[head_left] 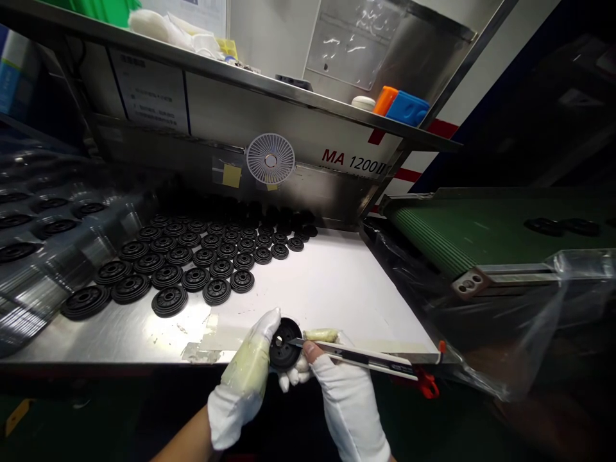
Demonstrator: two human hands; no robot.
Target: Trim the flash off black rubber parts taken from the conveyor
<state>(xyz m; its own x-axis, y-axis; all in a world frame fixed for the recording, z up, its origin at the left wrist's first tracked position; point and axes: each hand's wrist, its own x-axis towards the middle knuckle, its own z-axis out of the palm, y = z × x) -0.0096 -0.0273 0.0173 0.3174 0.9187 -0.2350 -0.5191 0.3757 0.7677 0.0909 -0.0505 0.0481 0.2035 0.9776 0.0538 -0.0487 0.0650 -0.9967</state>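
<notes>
My left fingers (267,322) grip a black moulded wheel (285,343) over the near edge of the worktop (144,337), my right fingers (312,351) clench a utility knife (370,359) against it, and a slipped blade could slice my white glove (346,410) or gouge the wheel.

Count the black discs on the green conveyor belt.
2: one black disc and another, side by side on the green conveyor belt; others may lie out of view.
</notes>
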